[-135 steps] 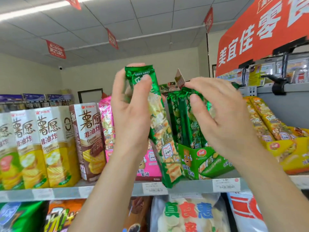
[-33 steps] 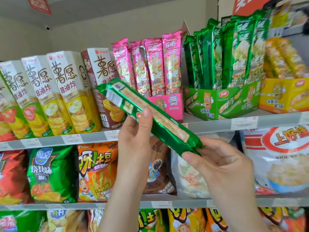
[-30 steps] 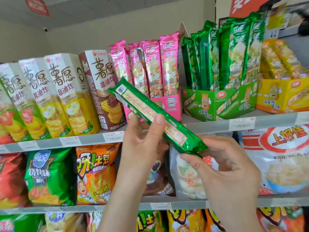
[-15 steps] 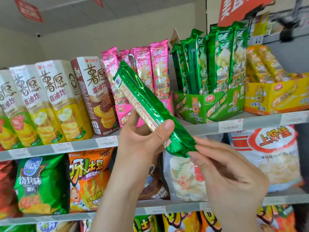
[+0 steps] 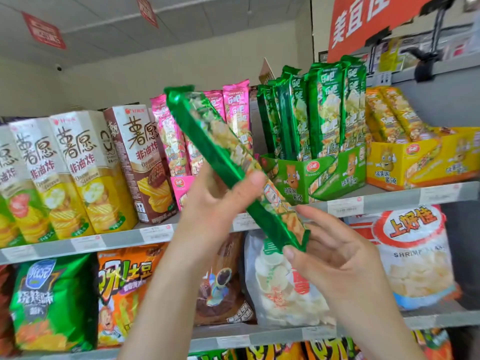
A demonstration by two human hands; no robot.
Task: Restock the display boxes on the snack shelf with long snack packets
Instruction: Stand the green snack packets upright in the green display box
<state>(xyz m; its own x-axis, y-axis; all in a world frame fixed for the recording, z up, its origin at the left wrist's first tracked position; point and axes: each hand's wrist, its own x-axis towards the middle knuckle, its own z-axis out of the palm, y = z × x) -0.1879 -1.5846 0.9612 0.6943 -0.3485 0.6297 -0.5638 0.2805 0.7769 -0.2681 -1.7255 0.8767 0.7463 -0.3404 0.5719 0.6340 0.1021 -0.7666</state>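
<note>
Green packet (image 5: 233, 165), long, foil, one unit: held slantwise at centre frame, top end toward the upper left, bottom end toward the lower right, in front of the shelf (image 5: 389, 201) and clear of it. Left hand (image 5: 215, 203): grips the green packet at its middle, thumb across the front, fingers behind. Right hand (image 5: 335, 255): takes the bottom end loosely between thumb and lightly curled fingers. Green box (image 5: 311, 178), right of centre on the shelf: filled with standing packets (image 5: 324, 107) of the same sort, set close together. The green packet lies left of and below their tops, apart from the box. Pink box (image 5: 179, 185): behind the left hand, partly hidden. Step in hand, by judgement: readying the green packet to go into the green box. Next move calls for bringing it upright with its face forward, raising it over the box's front wall, and lowering it bottom end first into a gap. The row looks tight, so the neighbours may need parting.
</note>
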